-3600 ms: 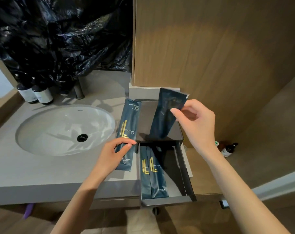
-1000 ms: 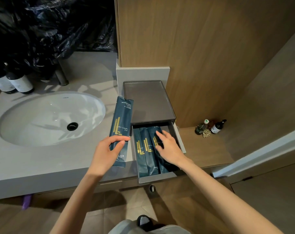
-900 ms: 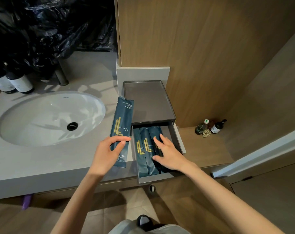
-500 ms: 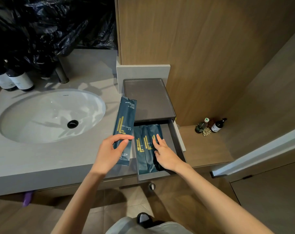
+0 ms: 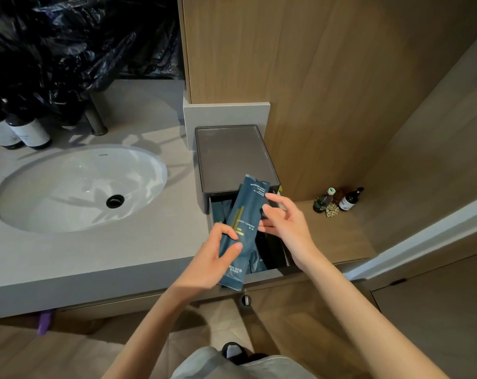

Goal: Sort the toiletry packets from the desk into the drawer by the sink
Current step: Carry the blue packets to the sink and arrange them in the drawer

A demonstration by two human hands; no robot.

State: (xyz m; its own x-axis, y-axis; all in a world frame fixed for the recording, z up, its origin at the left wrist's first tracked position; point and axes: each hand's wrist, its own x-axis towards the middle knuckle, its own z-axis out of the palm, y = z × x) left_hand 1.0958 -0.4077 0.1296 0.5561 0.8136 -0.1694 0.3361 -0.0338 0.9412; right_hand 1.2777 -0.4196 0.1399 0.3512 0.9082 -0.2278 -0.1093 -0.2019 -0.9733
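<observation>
Pinching a long, flat foil packet (image 5: 243, 220) in my left hand (image 5: 204, 265), thumb and forefinger pressed on its matte navy face with gold bars, I hold it slanted above the open drawer (image 5: 263, 275). My right hand (image 5: 289, 228) is spread loose, its fingertips (image 5: 270, 198) at the packet's right edge; I cannot tell whether they touch it. More slim dark packets (image 5: 222, 210) lie lengthwise in the drawer beneath. The drawer slides out of a smooth grey box (image 5: 232, 157) on the grey stone-like counter (image 5: 95, 250), beside the glossy white oval sink (image 5: 68, 192).
</observation>
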